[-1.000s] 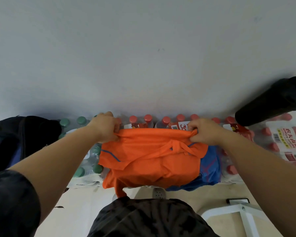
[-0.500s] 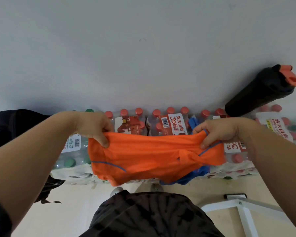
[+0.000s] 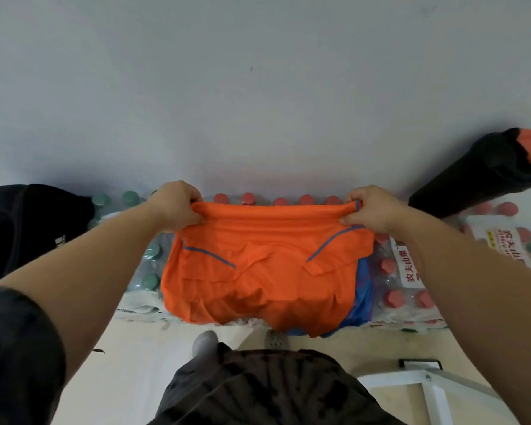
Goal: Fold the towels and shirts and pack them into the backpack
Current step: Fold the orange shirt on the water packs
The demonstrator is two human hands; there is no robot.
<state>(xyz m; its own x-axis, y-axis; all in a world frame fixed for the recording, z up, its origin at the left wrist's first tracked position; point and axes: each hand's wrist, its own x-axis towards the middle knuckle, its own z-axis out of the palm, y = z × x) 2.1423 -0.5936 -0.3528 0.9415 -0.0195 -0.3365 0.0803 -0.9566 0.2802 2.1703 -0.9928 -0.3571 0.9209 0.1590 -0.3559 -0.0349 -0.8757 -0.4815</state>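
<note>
The left hand (image 3: 177, 210) is gripping the top-left corner of the orange shirt (image 3: 258, 271), fingers curled over the edge. The right hand (image 3: 373, 210) is pinching the top-right corner the same way, so the fabric is stretching taut between them. The shirt, trimmed with thin blue piping, is hanging from that edge and draping over shrink-wrapped packs of bottled water, its hem spilling past their front. A blue garment (image 3: 362, 289) is peeking out from under its right side. Red-capped bottles (image 3: 393, 297) are showing behind and to the right of the shirt, and green-capped bottles (image 3: 150, 282) to its left. The black backpack (image 3: 28, 228) is sitting at the far left by the wall, well apart from the shirt. A black shaker bottle (image 3: 472, 182) with an orange lid is standing at the far right among the packs, with a white metal frame (image 3: 426, 388) on the floor below.
</note>
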